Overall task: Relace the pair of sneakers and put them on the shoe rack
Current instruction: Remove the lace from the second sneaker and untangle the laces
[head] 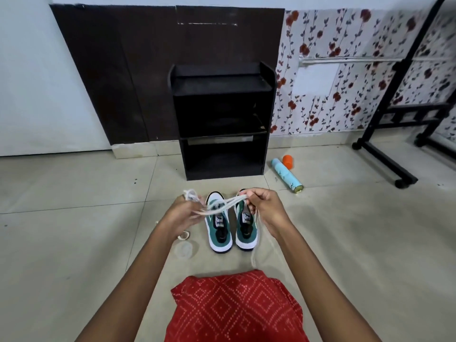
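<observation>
Tiled floor (74, 193) before black shoe rack (222, 114): green-white sneakers (214, 234), tongue labels unreadable. Your left hand (183, 214) and right hand (265, 208): each grip pinches white laces (229, 202) stretched between them.

We see a pale tiled floor (74, 218) across the lower frame, a plain white wall (29, 82) at upper left, a dark brown panel (123, 70) at upper centre, red-flowered wallpaper (345, 33) at upper right, and a black wheeled stand (387, 160) at the right edge.
</observation>
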